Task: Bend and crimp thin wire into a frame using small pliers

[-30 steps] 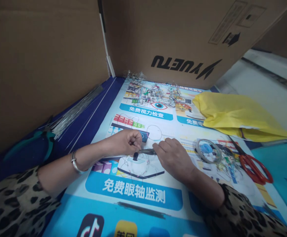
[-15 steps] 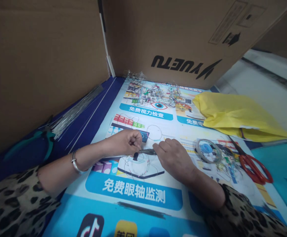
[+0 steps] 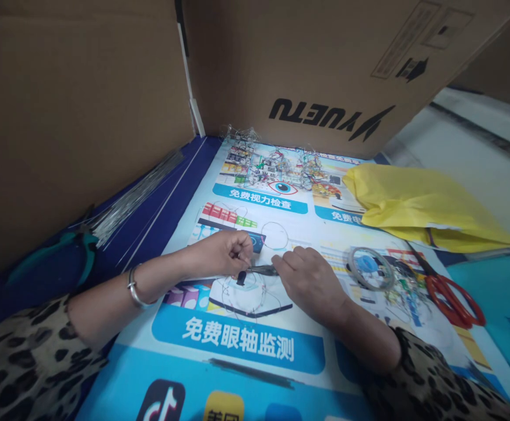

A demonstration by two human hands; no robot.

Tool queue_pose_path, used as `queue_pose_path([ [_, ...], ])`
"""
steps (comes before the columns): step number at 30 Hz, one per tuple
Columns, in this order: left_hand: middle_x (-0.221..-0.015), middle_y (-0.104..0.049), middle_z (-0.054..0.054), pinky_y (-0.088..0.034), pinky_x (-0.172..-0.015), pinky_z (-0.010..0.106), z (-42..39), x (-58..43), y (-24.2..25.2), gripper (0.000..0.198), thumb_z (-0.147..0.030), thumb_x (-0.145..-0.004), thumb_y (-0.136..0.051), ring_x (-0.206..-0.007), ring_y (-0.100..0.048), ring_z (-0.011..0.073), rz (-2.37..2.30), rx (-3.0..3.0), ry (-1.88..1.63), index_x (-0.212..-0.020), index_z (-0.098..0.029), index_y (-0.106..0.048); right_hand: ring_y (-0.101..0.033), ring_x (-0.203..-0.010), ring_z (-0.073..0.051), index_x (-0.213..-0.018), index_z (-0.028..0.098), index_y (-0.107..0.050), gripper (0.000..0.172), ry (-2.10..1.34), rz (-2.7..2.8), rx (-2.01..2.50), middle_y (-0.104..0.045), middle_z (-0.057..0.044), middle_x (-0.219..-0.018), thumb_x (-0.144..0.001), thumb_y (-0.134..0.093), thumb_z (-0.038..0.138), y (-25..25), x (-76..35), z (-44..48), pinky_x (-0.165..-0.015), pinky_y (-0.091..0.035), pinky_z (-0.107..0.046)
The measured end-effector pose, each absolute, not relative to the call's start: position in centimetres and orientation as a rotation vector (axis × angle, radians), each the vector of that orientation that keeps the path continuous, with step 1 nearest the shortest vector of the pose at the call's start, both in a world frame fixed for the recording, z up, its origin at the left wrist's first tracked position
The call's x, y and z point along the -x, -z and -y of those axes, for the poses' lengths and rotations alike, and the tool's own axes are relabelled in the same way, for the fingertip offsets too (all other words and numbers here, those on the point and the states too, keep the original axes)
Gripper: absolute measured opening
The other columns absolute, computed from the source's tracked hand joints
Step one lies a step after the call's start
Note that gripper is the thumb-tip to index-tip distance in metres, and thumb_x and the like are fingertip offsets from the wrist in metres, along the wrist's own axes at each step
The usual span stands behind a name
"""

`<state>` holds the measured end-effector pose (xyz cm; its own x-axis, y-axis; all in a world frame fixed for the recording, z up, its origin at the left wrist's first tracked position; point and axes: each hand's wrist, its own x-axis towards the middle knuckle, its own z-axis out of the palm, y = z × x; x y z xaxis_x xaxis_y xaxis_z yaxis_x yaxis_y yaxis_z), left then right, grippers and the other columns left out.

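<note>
Wire loop [image 3: 264,294] lies just nearside of the left hand [image 3: 225,252], its far edge meeting that hand's fingers, which pinch together, apparently on it. A slim metal tool [image 3: 263,269] spans crosswise, tip at the pinch, other end clamped in the fingers of the right hand [image 3: 311,283], back upward, forearm angling in from the right. Beyond, another thin ring [image 3: 287,236] rests on the printed sheet [image 3: 123,374].

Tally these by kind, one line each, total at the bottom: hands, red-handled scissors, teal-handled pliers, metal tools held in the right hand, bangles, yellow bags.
Hands: 2 (left hand, right hand)
Red-handled scissors: 1
Teal-handled pliers: 1
Slim metal tool, held in the right hand: 1
Bangle: 1
Yellow bag: 1
Total: 7
</note>
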<state>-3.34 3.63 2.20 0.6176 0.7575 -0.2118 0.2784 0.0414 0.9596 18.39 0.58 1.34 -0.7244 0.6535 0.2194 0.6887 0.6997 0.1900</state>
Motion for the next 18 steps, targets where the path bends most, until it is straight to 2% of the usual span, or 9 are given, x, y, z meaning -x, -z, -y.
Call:
queue_pose_path([
  [12,-0.065,-0.059,-0.002,-0.040,-0.049,0.019,-3.71,3.48,-2.20,0.010,-0.012,-0.071,-0.055,-0.055,-0.055,0.0087,-0.877,-1.526,-0.447,-0.076,-0.016,-0.048,-0.039,-0.069,-0.017,-0.083,0.017,-0.059,0.017,0.409,2.770,1.109,-0.052,-0.003,-0.069,-0.084,-0.044,0.011,-1.33,-18.35,-0.47,-0.063,-0.023,-0.032],
  [18,-0.063,-0.057,-0.003,-0.040,-0.047,0.019,-3.79,3.55,-2.85,0.011,-0.014,-0.071,-0.057,-0.049,-0.050,0.0071,-0.874,-1.451,-0.411,-0.076,-0.015,-0.048,-0.040,-0.072,-0.018,-0.083,0.017,-0.060,0.014,0.413,2.722,1.136,-0.053,-0.004,-0.070,-0.083,-0.047,0.013,-1.24,-18.33,-0.74,-0.064,-0.023,-0.032],
])
